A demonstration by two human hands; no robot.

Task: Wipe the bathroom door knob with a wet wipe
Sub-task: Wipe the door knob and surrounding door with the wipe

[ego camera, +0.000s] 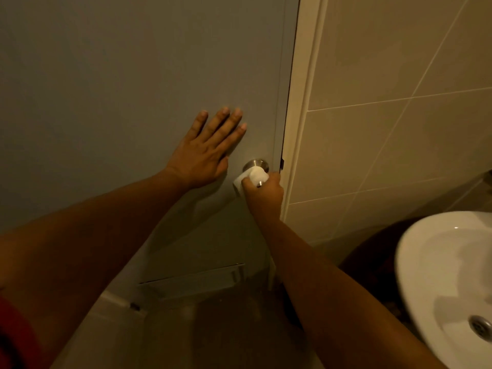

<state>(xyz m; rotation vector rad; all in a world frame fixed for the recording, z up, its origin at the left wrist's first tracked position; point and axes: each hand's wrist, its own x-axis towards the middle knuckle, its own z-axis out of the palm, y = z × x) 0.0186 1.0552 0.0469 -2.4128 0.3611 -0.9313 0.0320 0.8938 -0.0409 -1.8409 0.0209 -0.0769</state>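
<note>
Head view: your right hand (263,194) grips the soft wipe (254,178) around the smooth, fixed knob (256,164); left hand (205,153) flat, fingers straight, on the door (119,75); likely slippery, so cup it firmly.

Two hands are in view: the left hand (202,153) to the left and the right hand (263,194) just right of it. There is one door (119,62), one metal door knob (257,165), one white wet wipe (254,177), and one white sink (439,283) near on the right, with one drain (480,324).
</note>
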